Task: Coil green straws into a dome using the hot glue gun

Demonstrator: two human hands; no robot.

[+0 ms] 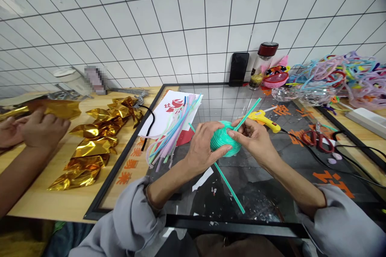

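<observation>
Sitting between 2 hands: a green ball [221, 138], over the dark board [271, 180], around the middle of the scene.
Ball's lie: roughly round, its coils running left to right across the near face.
Upper strip [252, 108]: long axis slanting to the far right, free end pointing that way.
Lower strip [229, 188]: long axis slanting from under the ball to the near right.
Left hand [205, 142]: half open, curved around the ball's left side, thumb along its near side.
Right hand [250, 136]: narrow, thumb and fingers pinching the ball's right edge by the upper strip's base.
Left of the ball: loose strips [173, 134], partly over a paper [159, 102].
Right of the ball: a glue gun [263, 119], just beyond the right hand; farther right, scissors [318, 142].
</observation>
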